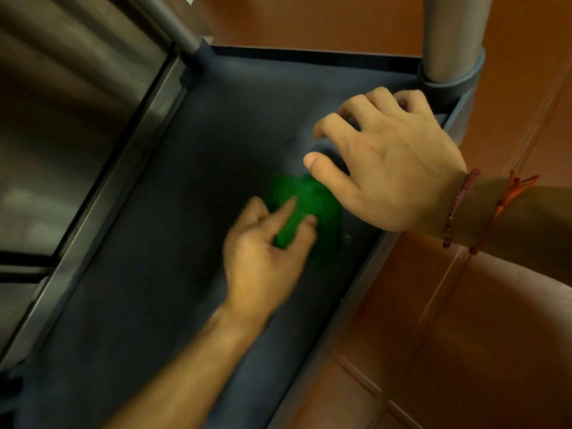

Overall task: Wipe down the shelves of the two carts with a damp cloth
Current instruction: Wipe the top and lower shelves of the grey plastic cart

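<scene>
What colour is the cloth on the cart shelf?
Green. The cloth shows best in the head view, gripped by the left hand.

**Both hands low, the left one gripping**

The left hand (266,252) reaches in from the bottom edge on a bare, blurred forearm; its back faces up, the index finger stretched forward, the thumb and other fingers curled round a green cloth (312,196); the right hand (396,168) comes in from the right edge, back up, just beside the left; its fingers are spread and arched, tips pointing down, thumb stuck out toward the left hand; it holds nothing.
</scene>
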Demonstrator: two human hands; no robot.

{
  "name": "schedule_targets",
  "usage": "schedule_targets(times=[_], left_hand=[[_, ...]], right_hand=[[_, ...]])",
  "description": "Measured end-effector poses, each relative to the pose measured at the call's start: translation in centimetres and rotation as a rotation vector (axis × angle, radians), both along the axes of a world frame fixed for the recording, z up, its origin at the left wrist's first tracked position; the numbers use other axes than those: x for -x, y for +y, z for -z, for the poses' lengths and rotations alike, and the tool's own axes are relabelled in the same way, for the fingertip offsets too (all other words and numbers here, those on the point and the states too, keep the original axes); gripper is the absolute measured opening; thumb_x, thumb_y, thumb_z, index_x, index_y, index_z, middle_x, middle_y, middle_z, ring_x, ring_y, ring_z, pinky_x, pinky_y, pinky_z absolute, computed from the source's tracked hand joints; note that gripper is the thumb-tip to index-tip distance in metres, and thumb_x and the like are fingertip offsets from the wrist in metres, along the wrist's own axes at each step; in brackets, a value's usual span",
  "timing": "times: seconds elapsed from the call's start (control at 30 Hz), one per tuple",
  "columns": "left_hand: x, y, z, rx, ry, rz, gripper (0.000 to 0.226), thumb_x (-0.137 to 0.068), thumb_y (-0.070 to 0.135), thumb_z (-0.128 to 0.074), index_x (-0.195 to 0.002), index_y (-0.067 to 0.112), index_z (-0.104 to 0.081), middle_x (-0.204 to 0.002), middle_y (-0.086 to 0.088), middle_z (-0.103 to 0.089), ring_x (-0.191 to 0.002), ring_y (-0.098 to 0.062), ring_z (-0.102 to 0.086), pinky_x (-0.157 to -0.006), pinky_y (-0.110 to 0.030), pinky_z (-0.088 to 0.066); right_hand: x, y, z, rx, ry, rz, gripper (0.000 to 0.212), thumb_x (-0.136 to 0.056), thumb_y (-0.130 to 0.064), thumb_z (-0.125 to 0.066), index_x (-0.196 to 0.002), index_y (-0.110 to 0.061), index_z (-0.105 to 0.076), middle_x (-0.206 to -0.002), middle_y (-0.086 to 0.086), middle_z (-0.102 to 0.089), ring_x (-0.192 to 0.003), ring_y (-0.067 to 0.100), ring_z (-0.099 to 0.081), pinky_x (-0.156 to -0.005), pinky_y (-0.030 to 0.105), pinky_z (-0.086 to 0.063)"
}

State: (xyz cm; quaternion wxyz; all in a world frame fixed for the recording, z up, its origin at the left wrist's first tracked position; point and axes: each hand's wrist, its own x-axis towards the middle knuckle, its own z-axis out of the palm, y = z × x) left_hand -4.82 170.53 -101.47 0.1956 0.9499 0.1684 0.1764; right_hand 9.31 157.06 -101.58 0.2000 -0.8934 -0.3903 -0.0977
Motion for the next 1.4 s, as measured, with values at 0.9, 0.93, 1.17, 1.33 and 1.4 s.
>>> schedule_targets(times=[0.9,0.93,1.17,1.33,1.4], left_hand=[[-4.6,20.1,-1.0,-0.201,0.32,-0.968,0.059,-0.106,0.034,-0.038,-0.133,-0.018,-0.043,-0.139,-0.037,-0.045,-0.13,-0.049,-0.044,-0.105,-0.05,-0.036],[-4.9,20.0,-1.0,-0.185,0.324,-0.993,0.059,-0.107,0.032,-0.036,-0.136,-0.019,-0.04,-0.142,-0.036,-0.042,-0.132,-0.048,-0.042,-0.106,-0.049,-0.034],[-9.3,20.8,-0.9,-0.192,0.262,-0.811,0.055,-0.105,0.033,-0.043,-0.135,-0.013,-0.049,-0.139,-0.034,-0.048,-0.131,-0.046,-0.045,-0.109,-0.047,-0.034],[-15.2,18.2,-0.1,-0.135,0.074,-0.527,0.046,-0.097,0.041,-0.056,-0.127,0.006,-0.065,-0.125,-0.022,-0.064,-0.115,-0.036,-0.061,-0.101,-0.04,-0.047],[-15.1,18.1,-0.1,-0.166,0.072,-0.485,0.043,-0.098,0.037,-0.056,-0.126,0.006,-0.065,-0.123,-0.022,-0.065,-0.113,-0.036,-0.061,-0.099,-0.039,-0.047]], right_hand=[[0.2,-0.2,-0.9,0.01,0.183,-0.002,0.063,-0.096,-0.064,-0.018,-0.125,-0.022,-0.056,-0.113,0.006,-0.059,-0.108,0.03,-0.051,-0.097,0.05,-0.035],[0.2,-0.2,-1.0,0.013,0.194,-0.003,0.062,-0.096,-0.063,-0.019,-0.125,-0.022,-0.056,-0.113,0.006,-0.059,-0.108,0.03,-0.051,-0.098,0.05,-0.035],[0.2,-0.3,-1.1,0.046,0.221,-0.006,0.059,-0.096,-0.062,-0.021,-0.122,-0.022,-0.057,-0.112,0.007,-0.058,-0.109,0.03,-0.051,-0.1,0.049,-0.033],[0.1,-0.3,-1.3,0.077,0.235,-0.017,0.06,-0.096,-0.063,-0.019,-0.123,-0.023,-0.055,-0.114,0.006,-0.057,-0.111,0.029,-0.05,-0.101,0.05,-0.034],[0.1,-0.4,-1.4,0.082,0.251,-0.014,0.061,-0.095,-0.063,-0.018,-0.123,-0.023,-0.055,-0.114,0.007,-0.057,-0.111,0.03,-0.05,-0.102,0.05,-0.034]])
